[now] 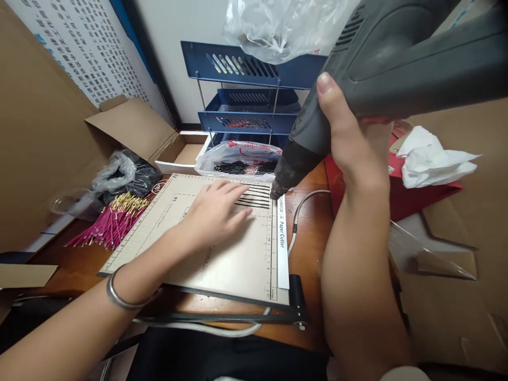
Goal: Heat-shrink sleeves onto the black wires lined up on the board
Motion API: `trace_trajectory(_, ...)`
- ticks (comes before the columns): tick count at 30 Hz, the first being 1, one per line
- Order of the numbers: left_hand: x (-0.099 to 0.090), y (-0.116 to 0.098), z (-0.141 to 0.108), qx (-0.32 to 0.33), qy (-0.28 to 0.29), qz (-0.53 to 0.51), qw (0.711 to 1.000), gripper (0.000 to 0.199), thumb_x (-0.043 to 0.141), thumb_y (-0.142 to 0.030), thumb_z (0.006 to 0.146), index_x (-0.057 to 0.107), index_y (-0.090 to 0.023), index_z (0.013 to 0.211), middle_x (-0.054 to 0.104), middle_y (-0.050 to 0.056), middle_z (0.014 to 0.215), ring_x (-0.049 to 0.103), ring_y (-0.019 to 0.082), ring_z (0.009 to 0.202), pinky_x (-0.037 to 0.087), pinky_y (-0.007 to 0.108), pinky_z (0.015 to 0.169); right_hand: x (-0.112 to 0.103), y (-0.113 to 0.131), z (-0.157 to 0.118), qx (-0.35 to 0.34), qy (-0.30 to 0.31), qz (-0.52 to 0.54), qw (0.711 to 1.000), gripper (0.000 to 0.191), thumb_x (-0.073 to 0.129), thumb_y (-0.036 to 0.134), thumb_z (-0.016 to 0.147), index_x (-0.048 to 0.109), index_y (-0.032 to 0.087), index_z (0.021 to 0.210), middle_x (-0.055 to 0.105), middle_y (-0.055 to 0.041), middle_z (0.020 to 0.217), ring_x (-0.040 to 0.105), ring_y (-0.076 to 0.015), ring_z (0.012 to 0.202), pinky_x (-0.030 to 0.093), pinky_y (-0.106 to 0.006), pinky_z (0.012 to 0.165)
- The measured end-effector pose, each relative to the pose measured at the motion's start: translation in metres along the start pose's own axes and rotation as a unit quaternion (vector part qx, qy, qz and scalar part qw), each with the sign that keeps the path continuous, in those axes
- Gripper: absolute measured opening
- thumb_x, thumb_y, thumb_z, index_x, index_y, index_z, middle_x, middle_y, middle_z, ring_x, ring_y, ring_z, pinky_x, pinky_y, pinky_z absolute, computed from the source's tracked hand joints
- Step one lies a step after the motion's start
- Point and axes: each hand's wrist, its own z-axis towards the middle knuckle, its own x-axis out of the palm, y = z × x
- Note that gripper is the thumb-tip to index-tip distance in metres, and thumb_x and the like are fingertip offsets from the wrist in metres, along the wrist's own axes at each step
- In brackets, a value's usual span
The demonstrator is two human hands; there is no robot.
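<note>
The left fingers rest on black strips atop a paper cutter; right fingers grip a heat gun.

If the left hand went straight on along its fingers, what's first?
Passing along the thin black strips, the left hand would likely first meet the black tapered nozzle of the dark grey plastic heat gun, though the nozzle's height is unclear.

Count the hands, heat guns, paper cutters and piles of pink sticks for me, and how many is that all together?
Hands: 2, the left hand and the right hand
Heat gun: 1
Paper cutter: 1
Pile of pink sticks: 1
Total: 5
</note>
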Motion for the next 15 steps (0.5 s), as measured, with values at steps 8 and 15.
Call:
trace_trajectory(8,0.023,0.003,-0.027,0.004,0.098,0.085,0.992,0.074,0.028,-0.07,0.107,0.038,-0.032,0.169,0.03,0.002,0.176,0.015,0.035,0.168,0.004,0.065,0.136,-0.002,0.0,0.002,0.009,-0.002,0.007,1.0,0.054,0.082,0.063,0.079,0.078,0.026,0.118,0.076,0.0022,0.131,0.06,-0.0262,0.145,0.037,-0.048,0.132)
trace_trajectory(15,0.02,0.002,-0.028,-0.012,0.128,0.08,0.988,0.081,0.022,-0.076,0.105,0.038,-0.031,0.169,0.027,0.003,0.177,0.013,0.037,0.168,0.003,0.071,0.134,0.0,0.004,0.0,0.031,-0.017,0.007,0.999,0.052,0.084,0.059,0.08,0.077,0.024,0.118,0.074,-0.0007,0.135,0.059,-0.0266,0.147,0.037,-0.047,0.133)
